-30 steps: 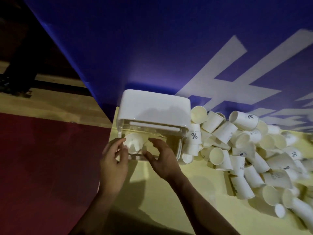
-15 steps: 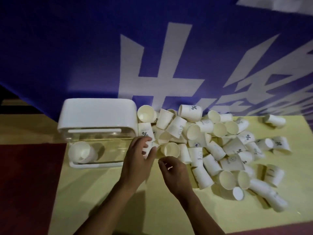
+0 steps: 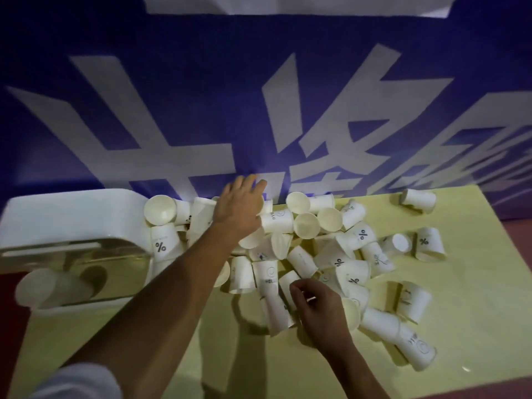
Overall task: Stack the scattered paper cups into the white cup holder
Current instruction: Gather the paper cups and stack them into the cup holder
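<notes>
A heap of several white paper cups (image 3: 328, 243) lies on a pale yellow table (image 3: 475, 312). The white cup holder (image 3: 66, 214) with a clear front stands at the left, one cup (image 3: 49, 286) lying inside it. My left hand (image 3: 240, 207) reaches far over the heap's back, palm down, fingers spread over a cup; whether it grips one is hidden. My right hand (image 3: 319, 306) rests at the heap's near edge, fingers curled against a cup (image 3: 277, 309) lying on its side.
A blue banner (image 3: 259, 110) with large white characters stands right behind the table. Stray cups (image 3: 420, 200) lie at the far right. Red floor (image 3: 11, 312) shows at the left and lower right. Bare tabletop runs along the near edge.
Both hands left the holder, where a cup stays inside. The view swung right. My left hand stretched out to the heap's back; my right hand moved onto the near cups.
</notes>
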Demonstrator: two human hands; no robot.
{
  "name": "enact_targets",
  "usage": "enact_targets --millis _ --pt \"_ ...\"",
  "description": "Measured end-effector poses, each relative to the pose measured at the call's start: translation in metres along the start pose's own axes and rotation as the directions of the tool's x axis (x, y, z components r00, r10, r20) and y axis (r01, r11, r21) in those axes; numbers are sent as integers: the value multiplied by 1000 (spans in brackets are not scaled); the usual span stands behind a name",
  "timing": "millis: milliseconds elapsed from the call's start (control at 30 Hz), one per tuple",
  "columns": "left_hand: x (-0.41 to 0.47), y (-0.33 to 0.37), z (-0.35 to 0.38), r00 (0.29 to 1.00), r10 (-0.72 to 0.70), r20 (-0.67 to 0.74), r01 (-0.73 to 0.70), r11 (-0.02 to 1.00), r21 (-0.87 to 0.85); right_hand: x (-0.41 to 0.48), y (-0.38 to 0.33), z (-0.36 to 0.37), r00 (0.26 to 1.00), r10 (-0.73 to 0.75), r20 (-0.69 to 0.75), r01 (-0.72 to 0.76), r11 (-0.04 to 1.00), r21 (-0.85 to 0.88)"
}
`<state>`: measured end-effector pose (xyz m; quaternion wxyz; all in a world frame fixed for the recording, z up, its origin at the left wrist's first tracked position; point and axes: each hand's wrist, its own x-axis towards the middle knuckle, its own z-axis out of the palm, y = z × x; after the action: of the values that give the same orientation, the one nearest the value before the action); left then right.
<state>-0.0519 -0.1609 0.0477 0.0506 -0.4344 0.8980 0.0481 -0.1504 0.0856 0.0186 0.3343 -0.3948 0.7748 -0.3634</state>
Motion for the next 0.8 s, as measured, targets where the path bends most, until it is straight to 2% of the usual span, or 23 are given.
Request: enact_targets --millis 233,300,433,567,667,733,800 --pt "21 5 13 999 -13 49 7 993 122 26 20 -47 996 -1 -89 4 999 32" --pt "24 5 16 998 -20 59 13 993 119 36 25 -61 985 20 -174 -12 999 46" --pt "26 -1 16 997 -26 73 20 996 87 63 44 -84 941 158 -300 -156 987 32" --pt "22 -8 8 995 0 104 -4 999 42 91 65 -98 924 317 -214 -325 946 -6" --pt "13 -9 -8 996 -31 79 37 996 -80 110 77 -97 922 373 -101 -382 919 -98" --pt "-2 -4 -20 993 -114 -8 108 957 -270 119 81 -92 916 399 -48 -399 891 -214" --pt "-28 10 -25 971 -182 -153 81 860 -504 126 83 -86 913 408 -5 -393 877 -278"
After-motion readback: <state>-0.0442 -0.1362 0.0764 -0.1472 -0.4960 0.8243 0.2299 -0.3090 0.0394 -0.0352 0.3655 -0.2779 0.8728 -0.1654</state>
